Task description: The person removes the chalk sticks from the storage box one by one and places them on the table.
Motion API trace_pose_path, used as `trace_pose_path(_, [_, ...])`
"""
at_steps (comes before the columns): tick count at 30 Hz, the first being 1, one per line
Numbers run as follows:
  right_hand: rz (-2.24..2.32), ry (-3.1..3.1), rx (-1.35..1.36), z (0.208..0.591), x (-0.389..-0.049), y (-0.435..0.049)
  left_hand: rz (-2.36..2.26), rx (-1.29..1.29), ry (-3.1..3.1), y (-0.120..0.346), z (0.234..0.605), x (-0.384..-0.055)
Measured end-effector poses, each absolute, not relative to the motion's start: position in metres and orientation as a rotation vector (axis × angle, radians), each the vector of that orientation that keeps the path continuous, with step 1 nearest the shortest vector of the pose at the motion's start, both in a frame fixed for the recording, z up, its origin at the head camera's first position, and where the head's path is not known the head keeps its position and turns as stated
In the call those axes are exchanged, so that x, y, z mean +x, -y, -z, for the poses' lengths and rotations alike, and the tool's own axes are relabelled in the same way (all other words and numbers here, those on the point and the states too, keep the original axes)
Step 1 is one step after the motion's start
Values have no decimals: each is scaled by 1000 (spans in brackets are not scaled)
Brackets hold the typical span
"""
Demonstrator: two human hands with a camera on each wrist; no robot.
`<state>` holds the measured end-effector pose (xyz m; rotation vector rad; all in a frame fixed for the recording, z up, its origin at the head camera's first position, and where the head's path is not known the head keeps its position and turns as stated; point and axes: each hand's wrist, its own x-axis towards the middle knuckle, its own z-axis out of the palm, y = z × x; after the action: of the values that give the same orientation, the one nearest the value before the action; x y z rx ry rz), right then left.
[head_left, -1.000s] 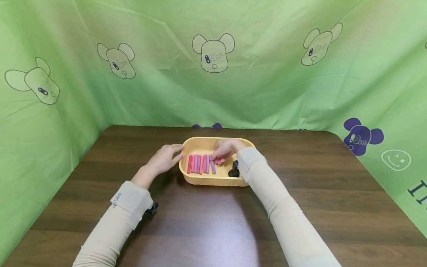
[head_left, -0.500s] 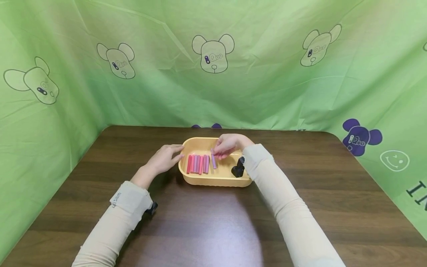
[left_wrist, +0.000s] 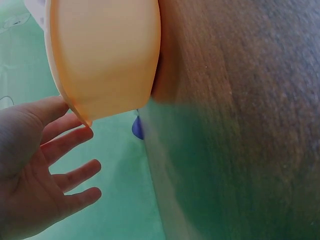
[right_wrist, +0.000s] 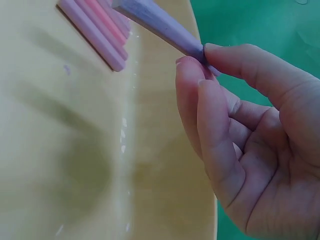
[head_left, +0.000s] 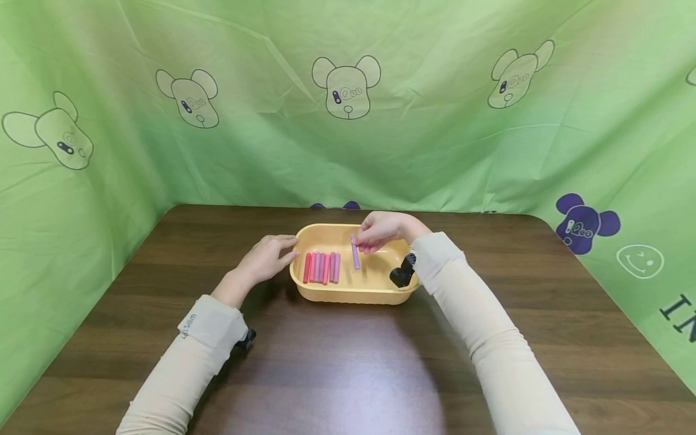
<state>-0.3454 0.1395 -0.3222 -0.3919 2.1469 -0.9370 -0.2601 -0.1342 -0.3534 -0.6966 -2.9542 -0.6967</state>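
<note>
A pale yellow tray (head_left: 353,296) sits on the table, with a row of pink, red and purple chalk sticks (head_left: 321,267) side by side in its left half. My right hand (head_left: 382,231) pinches a purple chalk stick (head_left: 356,258) by its upper end, between thumb and fingertips, over the middle of the tray. In the right wrist view this stick (right_wrist: 160,25) slants up and away from the fingers. My left hand (head_left: 265,258) touches the tray's left end; in the left wrist view its thumb and nearest fingers meet the rim, the others spread loosely.
A brown wooden table (head_left: 326,374) carries the tray. Behind it hangs a green cloth (head_left: 261,157) with bear prints. A black wrist camera (head_left: 403,272) under the right sleeve overlaps the tray's right end. A small purple mark (right_wrist: 67,69) shows on the tray floor.
My right hand has lifted the purple chalk stick off the right end of the row and carried it up and to the right. My left hand stays at the rim.
</note>
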Motion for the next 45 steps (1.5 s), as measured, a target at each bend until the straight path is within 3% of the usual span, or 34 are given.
trace_pose_path(27, [1046,-2221,-401,307,-322,-224,667,-691,2917,136,359,-262])
trace_pose_path(45, [1049,-2187,-278,328,-311,-288,710,-682,2940,136,358,-261])
